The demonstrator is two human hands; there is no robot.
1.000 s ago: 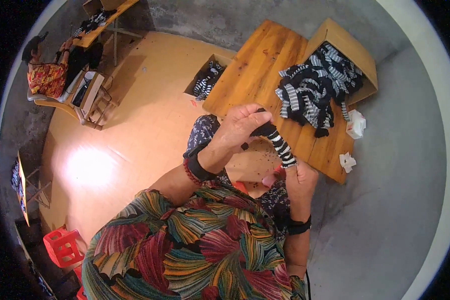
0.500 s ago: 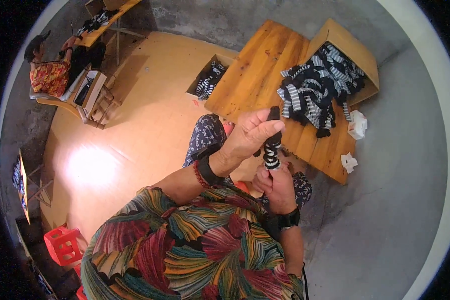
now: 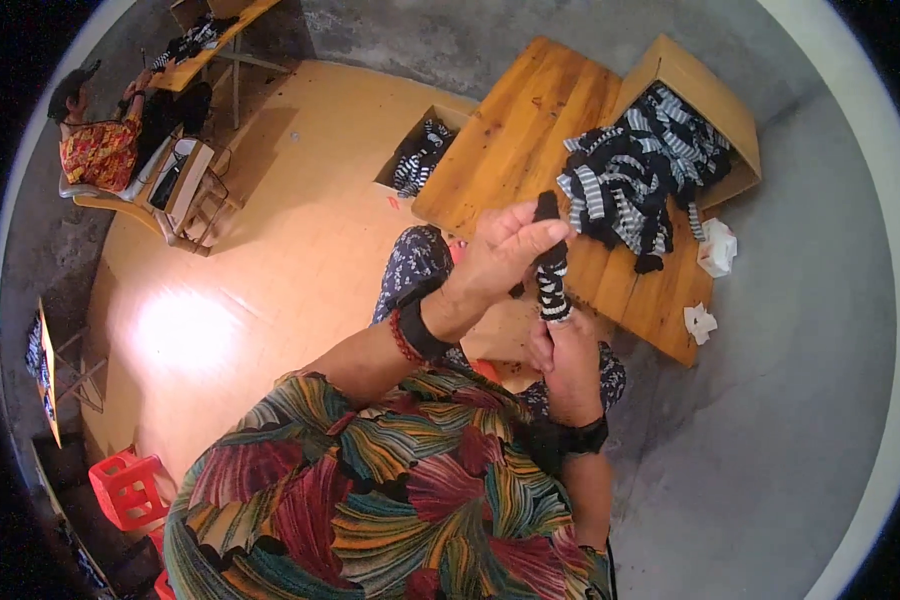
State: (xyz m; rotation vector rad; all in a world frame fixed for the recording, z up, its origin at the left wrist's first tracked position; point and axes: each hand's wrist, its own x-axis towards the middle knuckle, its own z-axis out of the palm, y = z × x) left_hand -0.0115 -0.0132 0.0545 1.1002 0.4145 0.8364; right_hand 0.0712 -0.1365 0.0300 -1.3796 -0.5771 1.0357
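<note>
Clamps the striped knit piece [image 3: 552, 292] upright in front of the surface [image 3: 515, 130], black upper part in the left hand [image 3: 497, 252], lower end in the right hand [image 3: 574, 356], apparently to steady both ends.

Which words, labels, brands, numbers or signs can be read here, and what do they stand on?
None can be read.
White packet by the wooden table: small reddish marks, too blurred to make out.
Cardboard box: no lettering visible.
Striped knit piece in the left hand: no lettering visible.
</note>
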